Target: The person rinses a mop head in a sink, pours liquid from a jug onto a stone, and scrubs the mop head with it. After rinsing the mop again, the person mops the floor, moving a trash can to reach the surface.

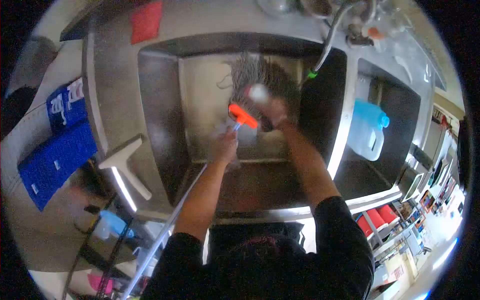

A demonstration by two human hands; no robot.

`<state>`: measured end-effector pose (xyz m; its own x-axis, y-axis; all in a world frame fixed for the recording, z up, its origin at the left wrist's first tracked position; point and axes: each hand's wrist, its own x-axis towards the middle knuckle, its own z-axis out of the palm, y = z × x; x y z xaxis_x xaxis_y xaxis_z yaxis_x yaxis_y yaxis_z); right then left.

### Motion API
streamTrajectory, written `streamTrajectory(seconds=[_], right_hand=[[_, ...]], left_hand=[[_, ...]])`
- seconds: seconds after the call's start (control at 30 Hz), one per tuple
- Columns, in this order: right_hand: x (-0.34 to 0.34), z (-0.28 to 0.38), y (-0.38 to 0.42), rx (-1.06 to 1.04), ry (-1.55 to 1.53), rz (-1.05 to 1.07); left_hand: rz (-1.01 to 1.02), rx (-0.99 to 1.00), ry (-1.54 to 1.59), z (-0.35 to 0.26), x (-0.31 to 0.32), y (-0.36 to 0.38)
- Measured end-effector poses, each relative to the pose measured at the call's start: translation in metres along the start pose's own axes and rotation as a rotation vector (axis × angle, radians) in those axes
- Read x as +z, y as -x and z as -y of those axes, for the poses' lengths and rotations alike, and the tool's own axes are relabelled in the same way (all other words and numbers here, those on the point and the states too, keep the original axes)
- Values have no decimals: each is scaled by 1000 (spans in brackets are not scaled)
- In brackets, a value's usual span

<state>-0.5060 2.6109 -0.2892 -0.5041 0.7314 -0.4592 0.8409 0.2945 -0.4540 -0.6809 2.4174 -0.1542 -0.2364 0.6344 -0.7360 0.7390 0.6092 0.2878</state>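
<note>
A string mop's grey strands [250, 70] lie spread in the large metal sink basin [162, 125], below its bright orange clamp [243, 116]. My left hand [225, 147] is closed around the mop handle [172, 220] just under the clamp; the pole slants down past my left forearm. Over the strands, my right hand [275, 112] grips a small red and white thing [258, 92], its white end toward the mop. Motion blur smears it, and I cannot tell its kind.
A translucent jug with a blue top [369, 130] stands in the right basin. A hose tap [330, 42] hangs over the divider. On the left ledge are a white T-shaped tool [125, 162] and a red cloth [146, 22]. Blue packs [62, 145] lie farther left.
</note>
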Motion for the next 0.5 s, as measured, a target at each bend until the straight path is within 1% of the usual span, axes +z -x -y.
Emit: streamTrajectory(seconds=[0.03, 0.07, 0.13, 0.17, 0.2, 0.23, 0.27, 0.3, 0.33, 0.37, 0.4, 0.43, 0.47, 0.5], right_hand=[[7, -20, -13, 185, -125, 11], [16, -18, -2, 198, -124, 26], [22, -6, 1, 128, 178, 60], [23, -3, 2, 119, 189, 49], [31, -1, 16, -68, 210, 41], [39, 3, 31, -240, 220, 44], [41, 2, 29, -238, 220, 46], [36, 7, 22, -186, 250, 35], [29, 12, 24, -127, 279, 37], [23, 18, 38, -67, 309, 57], [12, 22, 39, -12, 347, 57], [5, 22, 22, 29, 391, 30], [16, 38, 39, -139, 289, -90], [38, 49, 65, -303, 177, -197]], left_hand=[[-59, 48, 13, 2, 6, -1], [-127, 102, 32, 4, 12, -2], [-85, 72, 62, -1, 2, 8], [-64, 39, 94, -7, -8, 6], [-74, 36, 103, -12, -19, 9], [-17, 15, 50, -12, -28, 19], [34, -2, -3, -12, -33, 21], [35, -2, -6, -10, -33, 13], [-26, 44, 35, -6, -28, 7], [-72, 80, 84, -2, -18, 17], [-62, 79, 90, 3, -9, 29], [-104, 141, 34, 7, -8, 31], [-149, 197, -27, 13, -9, 26], [-161, 190, -29, 14, -21, 24]])
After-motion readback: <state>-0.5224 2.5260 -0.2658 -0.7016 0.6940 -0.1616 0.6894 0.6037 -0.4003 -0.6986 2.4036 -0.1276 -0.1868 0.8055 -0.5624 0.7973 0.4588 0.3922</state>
